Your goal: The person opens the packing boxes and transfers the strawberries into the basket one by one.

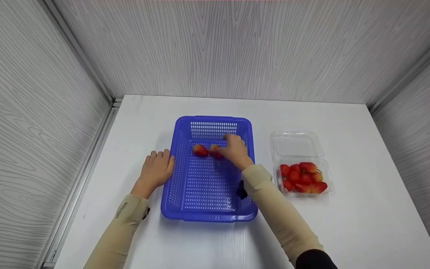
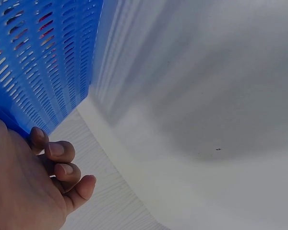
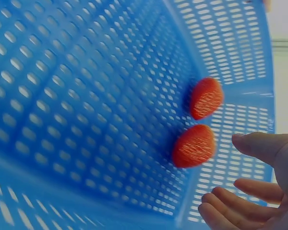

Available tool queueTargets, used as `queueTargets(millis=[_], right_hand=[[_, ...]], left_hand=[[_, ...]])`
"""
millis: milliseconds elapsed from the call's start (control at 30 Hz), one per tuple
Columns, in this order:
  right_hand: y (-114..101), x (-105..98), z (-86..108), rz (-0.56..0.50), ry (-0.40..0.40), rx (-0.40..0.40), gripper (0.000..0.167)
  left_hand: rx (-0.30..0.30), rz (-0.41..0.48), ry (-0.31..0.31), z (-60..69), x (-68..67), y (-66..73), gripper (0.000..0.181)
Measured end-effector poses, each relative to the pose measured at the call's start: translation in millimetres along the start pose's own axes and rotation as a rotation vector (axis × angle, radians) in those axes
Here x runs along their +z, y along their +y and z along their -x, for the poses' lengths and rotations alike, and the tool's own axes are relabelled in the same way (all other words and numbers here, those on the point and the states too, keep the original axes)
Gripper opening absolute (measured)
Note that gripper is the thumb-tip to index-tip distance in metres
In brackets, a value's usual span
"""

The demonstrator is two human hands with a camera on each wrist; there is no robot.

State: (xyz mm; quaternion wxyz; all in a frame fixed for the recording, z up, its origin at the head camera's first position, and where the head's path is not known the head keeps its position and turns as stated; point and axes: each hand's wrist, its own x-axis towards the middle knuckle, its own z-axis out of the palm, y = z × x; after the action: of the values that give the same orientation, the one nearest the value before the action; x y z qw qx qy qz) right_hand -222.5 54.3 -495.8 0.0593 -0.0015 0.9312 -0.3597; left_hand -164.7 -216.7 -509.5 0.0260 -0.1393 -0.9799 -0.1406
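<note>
A blue perforated plastic basket [image 1: 209,220] stands on the table, with two red strawberries [image 1: 200,150] [image 3: 206,98] lying side by side near its far end. My left hand [image 1: 158,168] holds the basket's left rim, its fingers [image 2: 62,151] curled below the rim on the outside and the thumb on top. Inside the basket, my right hand [image 1: 235,150] is beside the right-hand strawberry [image 3: 194,146]. Its thumb [image 3: 261,146] and fingers are spread apart, with nothing between them. In the head view the thumb partly covers that strawberry.
Right of the basket, a clear plastic clamshell box [image 1: 330,188] lies with its lid [image 1: 297,144] folded back; it holds several strawberries [image 1: 301,177]. Pale wood-grain panels [image 1: 215,48] border the white table [image 1: 357,224] at the back and sides.
</note>
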Motion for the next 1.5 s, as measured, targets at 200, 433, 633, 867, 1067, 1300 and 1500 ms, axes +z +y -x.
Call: queueTargets(millis=[200, 433, 633, 867, 1067, 1300, 1500], right_hand=[[-5, -22, 4.2, 0.040, 0.073, -0.077, 0.035], [-6, -47, 13.0, 0.034, 0.134, -0.135, 0.026], [1, -69, 20.2, 0.052, 0.198, -0.162, 0.022], [18, -92, 30.9, 0.066, 0.253, -0.183, 0.024], [35, -107, 40.3, 0.065, 0.288, -0.154, 0.026], [56, -121, 49.2, 0.068, 0.287, -0.121, 0.026], [80, -130, 60.2, 0.079, 0.296, -0.092, 0.026]], left_hand=[[0.002, -0.002, 0.000, -0.8, 0.4, -0.4, 0.030], [-0.008, 0.004, -0.010, -0.8, 0.3, -0.6, 0.031], [-0.006, 0.004, -0.017, 0.4, -0.9, -0.8, 0.029], [-0.010, 0.004, -0.015, -0.3, -1.1, -1.2, 0.029], [-0.017, 0.011, -0.027, -0.3, -0.8, -0.6, 0.030], [-0.016, 0.013, -0.024, 0.3, -0.2, -0.6, 0.030], [-0.017, 0.012, -0.037, -0.7, -0.5, -0.4, 0.031]])
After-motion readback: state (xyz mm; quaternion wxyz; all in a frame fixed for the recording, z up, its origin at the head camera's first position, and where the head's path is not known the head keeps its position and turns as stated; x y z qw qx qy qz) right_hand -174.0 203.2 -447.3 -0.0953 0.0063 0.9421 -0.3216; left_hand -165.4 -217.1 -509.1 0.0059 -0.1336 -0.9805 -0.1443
